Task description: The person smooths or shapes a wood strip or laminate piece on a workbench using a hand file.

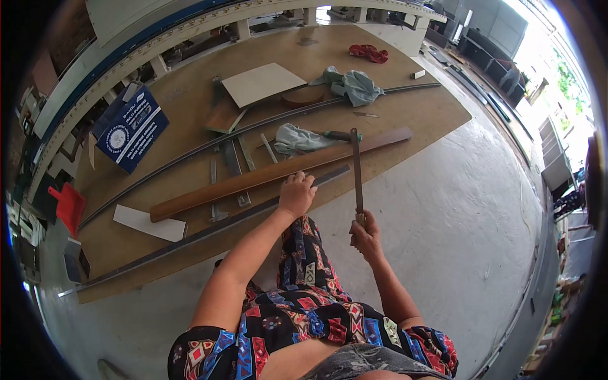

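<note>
A long brown strip (253,180), wood-like in colour, lies slantwise across the brown board. My left hand (297,192) is at its near edge, fingers bent and closed against it; the thumb is not clearly seen. In my right hand (366,234) is a long flat file (356,168), held upright by its short handle, with the blade's tip over the strip's right part and apart from my left hand. A dark straight metal bar (240,218) runs along the near side of the strip, passing beneath my left wrist.
Behind the strip lie a pale cloth (294,139), a greenish cloth (361,87), a cream panel (263,83) and a caliper (214,190). A blue box (131,126) and red dustpan (68,204) are left. A long curved dark strip (190,152) crosses the board (437,107).
</note>
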Available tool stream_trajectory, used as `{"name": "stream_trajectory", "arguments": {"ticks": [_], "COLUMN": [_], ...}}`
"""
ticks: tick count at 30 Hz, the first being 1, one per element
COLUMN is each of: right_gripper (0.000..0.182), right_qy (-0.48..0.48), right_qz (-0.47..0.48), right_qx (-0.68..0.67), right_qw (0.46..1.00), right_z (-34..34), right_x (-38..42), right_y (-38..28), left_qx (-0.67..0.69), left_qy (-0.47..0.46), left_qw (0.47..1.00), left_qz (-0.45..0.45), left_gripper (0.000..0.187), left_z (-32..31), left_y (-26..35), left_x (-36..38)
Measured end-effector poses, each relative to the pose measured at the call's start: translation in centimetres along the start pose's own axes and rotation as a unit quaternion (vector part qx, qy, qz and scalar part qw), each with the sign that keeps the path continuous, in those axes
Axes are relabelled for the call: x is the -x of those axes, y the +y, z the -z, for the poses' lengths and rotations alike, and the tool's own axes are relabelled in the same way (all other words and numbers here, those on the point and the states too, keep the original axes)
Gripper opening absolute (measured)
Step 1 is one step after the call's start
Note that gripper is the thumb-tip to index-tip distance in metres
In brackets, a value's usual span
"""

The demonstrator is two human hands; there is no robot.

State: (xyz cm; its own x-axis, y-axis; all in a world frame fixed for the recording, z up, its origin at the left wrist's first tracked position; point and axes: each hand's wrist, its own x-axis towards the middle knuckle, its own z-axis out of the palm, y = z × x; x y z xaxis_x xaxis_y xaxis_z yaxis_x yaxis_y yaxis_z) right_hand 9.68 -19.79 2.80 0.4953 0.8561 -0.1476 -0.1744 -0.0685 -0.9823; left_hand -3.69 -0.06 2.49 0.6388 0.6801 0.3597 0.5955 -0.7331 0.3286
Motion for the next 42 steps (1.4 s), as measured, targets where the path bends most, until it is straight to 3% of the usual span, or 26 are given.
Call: {"name": "stream_trajectory", "arguments": {"ticks": [4,12,16,20,21,22,24,28,42], "right_gripper": [0.034,0.035,0.033,0.038,0.039,0.038,0.035,0.033,0.037], "right_qy": [-0.001,-0.015,-0.012,-0.066,-0.022,-0.063,-0.023,-0.058,-0.058], "right_qz": [0.007,0.017,0.037,0.025,-0.014,0.041,0.061,0.053,0.012], "right_qx": [0.043,0.196,0.178,0.091,0.073,0.022,0.126,0.16,0.207], "right_qw": [0.999,0.98,0.983,0.993,0.997,0.997,0.99,0.984,0.977], "right_z": [-0.3,-0.6,-0.1,0.6,0.0,0.5,1.2,0.2,-1.5], "right_x": [-0.4,-1.4,-2.0,-2.5,-2.7,-3.6,-5.1,-3.8,-4.2], "right_y": [0.1,0.0,0.2,0.7,0.5,1.9,4.3,1.9,0.2], "left_qx": [-0.026,-0.052,0.058,0.052,0.042,0.044,0.0,-0.009,-0.032], "left_qy": [0.0,0.041,0.03,0.058,0.041,0.067,0.07,-0.016,0.011], "left_qw": [0.999,0.998,0.996,0.997,0.998,0.997,0.997,0.999,0.999], "left_qz": [0.043,0.016,0.054,0.001,-0.036,0.018,0.013,0.044,0.034], "left_gripper": [0.025,0.023,0.03,0.026,0.027,0.029,0.029,0.028,0.03], "left_z": [0.8,1.4,1.9,0.8,-0.5,0.5,-0.3,2.0,2.6], "left_y": [-0.3,-1.7,-1.3,-2.4,-3.8,-2.9,-3.4,-2.5,-3.8], "left_x": [-1.7,-3.1,-2.6,-2.4,-3.0,-2.7,-2.8,-2.8,-2.3]}}
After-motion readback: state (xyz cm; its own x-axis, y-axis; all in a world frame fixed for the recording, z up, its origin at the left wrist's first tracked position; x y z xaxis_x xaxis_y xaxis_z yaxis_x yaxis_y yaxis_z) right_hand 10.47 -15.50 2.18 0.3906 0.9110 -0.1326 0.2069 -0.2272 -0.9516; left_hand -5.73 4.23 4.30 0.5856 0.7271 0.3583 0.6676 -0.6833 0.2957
